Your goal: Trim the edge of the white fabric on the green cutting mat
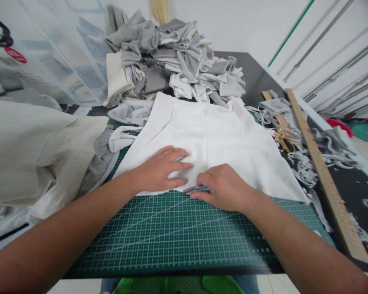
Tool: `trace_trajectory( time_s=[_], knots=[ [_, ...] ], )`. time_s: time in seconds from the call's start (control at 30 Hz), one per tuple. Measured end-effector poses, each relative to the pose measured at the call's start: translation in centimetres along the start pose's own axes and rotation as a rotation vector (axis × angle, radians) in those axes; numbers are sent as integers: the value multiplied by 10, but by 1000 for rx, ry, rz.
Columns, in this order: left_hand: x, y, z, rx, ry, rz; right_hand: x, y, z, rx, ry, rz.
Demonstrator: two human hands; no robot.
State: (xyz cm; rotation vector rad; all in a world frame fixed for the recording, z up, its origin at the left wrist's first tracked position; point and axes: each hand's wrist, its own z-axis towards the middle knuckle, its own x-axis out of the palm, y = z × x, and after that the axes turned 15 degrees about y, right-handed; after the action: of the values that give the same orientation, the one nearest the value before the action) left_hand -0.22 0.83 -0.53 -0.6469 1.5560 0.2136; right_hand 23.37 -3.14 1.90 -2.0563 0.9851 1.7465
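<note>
A large piece of white fabric [233,143] lies spread over a green cutting mat [171,232]. My left hand [164,169] rests flat on the fabric near its front edge, fingers spread. A small greyish bit shows between its fingers; I cannot make out what it is. Just to the right, my right hand [222,188] is closed around a small blue-handled cutting tool [199,189]. The tool's metal tip points left at the front edge of the fabric, close to my left thumb. My right palm hides most of its handle.
Grey and white fabric pieces [178,53] are heaped at the back. Beige fabric [49,147] is piled at left, before clear plastic bins [64,49]. At right lie a wooden ruler [322,171], gold-handled scissors [283,141] and fabric scraps [305,167].
</note>
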Motion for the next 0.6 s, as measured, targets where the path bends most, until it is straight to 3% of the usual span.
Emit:
trace_trajectory(
  time_s=[0.6],
  knots=[
    [0, 1, 0, 18, -12, -10, -3, 4, 0, -10, 32, 25]
  ],
)
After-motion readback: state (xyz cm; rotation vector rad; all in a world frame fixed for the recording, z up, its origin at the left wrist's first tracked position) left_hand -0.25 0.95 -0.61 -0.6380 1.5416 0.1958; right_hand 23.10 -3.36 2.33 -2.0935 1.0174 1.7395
